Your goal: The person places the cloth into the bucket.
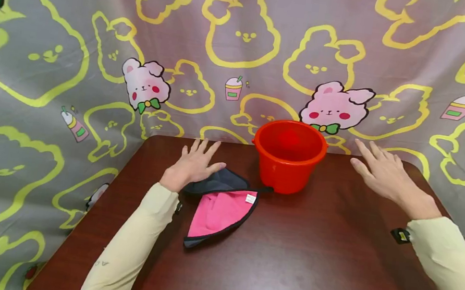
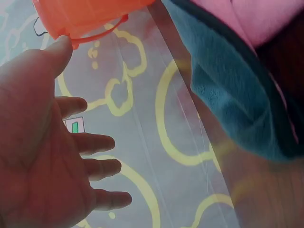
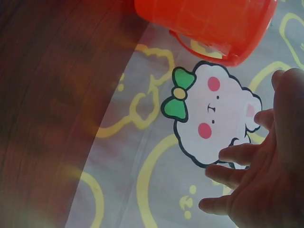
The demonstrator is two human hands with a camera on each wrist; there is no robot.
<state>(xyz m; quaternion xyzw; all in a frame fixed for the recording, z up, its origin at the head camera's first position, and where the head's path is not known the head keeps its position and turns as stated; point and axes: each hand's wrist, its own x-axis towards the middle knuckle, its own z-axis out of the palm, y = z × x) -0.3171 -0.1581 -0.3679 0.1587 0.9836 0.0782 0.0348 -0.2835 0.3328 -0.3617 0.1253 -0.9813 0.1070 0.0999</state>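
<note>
Head view: a pink-lined, dark navy soft fabric piece (image 1: 224, 211) is lying left of centre on a glossy red-brown wooden table (image 1: 287, 263). Its pink side is facing up, its long axis slanting from the bucket side down to a pointed corner at the near left. A dark strap (image 1: 266, 190) is pointing right, towards the base of a round, bright red plastic bucket (image 1: 285, 175). The bucket is standing upright near the table's far edge, its mouth facing up. Broad tabletop is stretching from the fabric to the right forearm and towards the wearer. The left hand (image 1: 193, 164) is overlapping the fabric's far left part; the right hand (image 1: 385, 176) is hovering right of the bucket. Both are holding nothing, well apart, fingers extended.

Left wrist view: a gap is showing between the left hand and the fabric's blue-looking outer side, while a thin red handle (image 2: 97, 36) is hanging along the bucket.

Right wrist view: the right hand's fingers are reaching across a grey patterned curtain (image 3: 152, 190), apart from the bucket; the table edge is running diagonally.
</note>
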